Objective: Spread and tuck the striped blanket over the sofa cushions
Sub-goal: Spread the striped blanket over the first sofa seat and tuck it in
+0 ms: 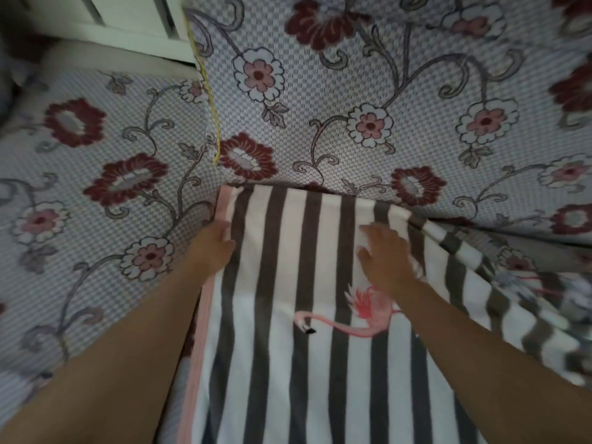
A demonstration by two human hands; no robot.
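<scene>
floral sofa cover [352, 91] fills most of the view, over backrest & the seat at left. striped blanket [288, 347], grey/white w/ pink edge strip & a flamingo print [346, 322], lies flat on the seat cushion, top edge at the backrest crease; its right part is rumpled. right hand [389, 257] rests palm-down on blanket, fingers spread & straight. left hand [214, 241] at blanket's pink left edge, fingertips hidden in the gap, can't tell grip.
</scene>
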